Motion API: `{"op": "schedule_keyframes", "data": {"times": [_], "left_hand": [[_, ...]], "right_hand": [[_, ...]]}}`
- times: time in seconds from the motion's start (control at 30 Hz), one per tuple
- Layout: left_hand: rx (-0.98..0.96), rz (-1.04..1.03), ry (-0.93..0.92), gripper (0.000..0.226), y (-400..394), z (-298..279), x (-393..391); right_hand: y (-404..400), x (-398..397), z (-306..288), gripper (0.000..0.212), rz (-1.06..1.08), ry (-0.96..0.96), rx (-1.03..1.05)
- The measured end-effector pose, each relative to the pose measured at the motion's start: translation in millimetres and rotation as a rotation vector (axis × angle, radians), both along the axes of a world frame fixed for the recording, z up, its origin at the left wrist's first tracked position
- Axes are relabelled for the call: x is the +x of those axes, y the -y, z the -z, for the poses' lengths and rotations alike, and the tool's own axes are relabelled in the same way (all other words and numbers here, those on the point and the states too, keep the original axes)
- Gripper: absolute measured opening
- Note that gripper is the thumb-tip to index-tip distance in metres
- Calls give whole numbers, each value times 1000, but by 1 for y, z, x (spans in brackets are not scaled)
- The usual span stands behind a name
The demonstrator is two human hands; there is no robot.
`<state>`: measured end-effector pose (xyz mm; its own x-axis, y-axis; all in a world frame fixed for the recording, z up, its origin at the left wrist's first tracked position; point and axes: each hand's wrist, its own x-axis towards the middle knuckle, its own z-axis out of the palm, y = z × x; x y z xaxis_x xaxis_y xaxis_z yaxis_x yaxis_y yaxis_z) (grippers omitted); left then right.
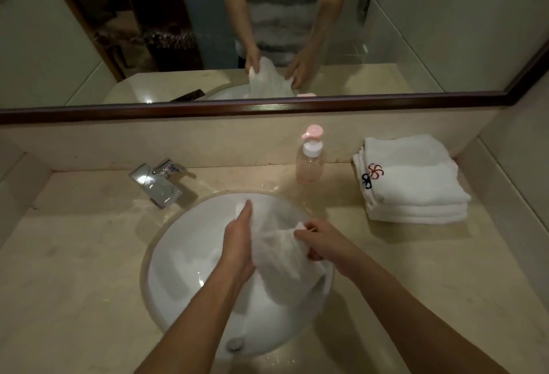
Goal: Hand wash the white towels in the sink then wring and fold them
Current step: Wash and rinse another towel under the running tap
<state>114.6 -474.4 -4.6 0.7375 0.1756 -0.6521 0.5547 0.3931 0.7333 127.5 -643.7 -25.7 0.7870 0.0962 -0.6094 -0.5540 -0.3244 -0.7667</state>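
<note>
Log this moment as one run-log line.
stage: washing | left hand: flat against wet towel | right hand: grips towel | sink: towel over basin | folded stack: on counter, right

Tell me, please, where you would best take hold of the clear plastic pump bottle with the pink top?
Grip the clear plastic pump bottle with the pink top round its straight-sided body, below the pump, coming from the front. It stands upright with nothing close beside it; the folded white towels lie well apart to its right.
</note>
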Motion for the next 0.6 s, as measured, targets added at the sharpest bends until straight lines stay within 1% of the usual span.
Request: {"op": "schedule_keyframes", "data": {"times": [0.03, 0.07, 0.1, 0.17, 0.23, 0.27, 0.3, 0.33, 0.4, 0.47, 0.53, 0.6], "left_hand": [[-110, 24, 16, 44, 5, -12, 12], [-169, 44, 47, 42, 11, -21, 24], [-179, 50, 85, 39, 17, -27, 36], [-169, 23, 149, 32, 30, -35, 59], [-216, 21, 181, 29, 42, -37, 78], [-234, 24, 180, 29, 48, -37, 86], [-249, 17, 172, 31, 54, -35, 93], [-267, 4, 160, 35, 59, -33, 101], [-304, -48, 130, 40, 67, -29, 117], [-326, -72, 93, 43, 73, -26, 131], [-321, -75, 71, 42, 75, -26, 141], [-314, -51, 56, 36, 76, -28, 148]], "right_hand": [[3, 4, -3, 24, -93, 10, -45], [6, 12, -9, 23, -154, 44, -85], [11, 22, -17, 21, -180, 117, -129], [20, 49, -38, 18, -118, 396, -252], [29, 80, -61, 21, 45, 706, -384], [33, 96, -70, 25, 79, 822, -453], [37, 111, -74, 31, 58, 900, -521], [39, 124, -74, 37, -11, 939, -592], [38, 141, -63, 46, -196, 946, -700], [37, 143, -42, 49, -320, 983, -736], [37, 138, -22, 57, -334, 1029, -747], [38, 136, -11, 66, -297, 1055, -750]]}}
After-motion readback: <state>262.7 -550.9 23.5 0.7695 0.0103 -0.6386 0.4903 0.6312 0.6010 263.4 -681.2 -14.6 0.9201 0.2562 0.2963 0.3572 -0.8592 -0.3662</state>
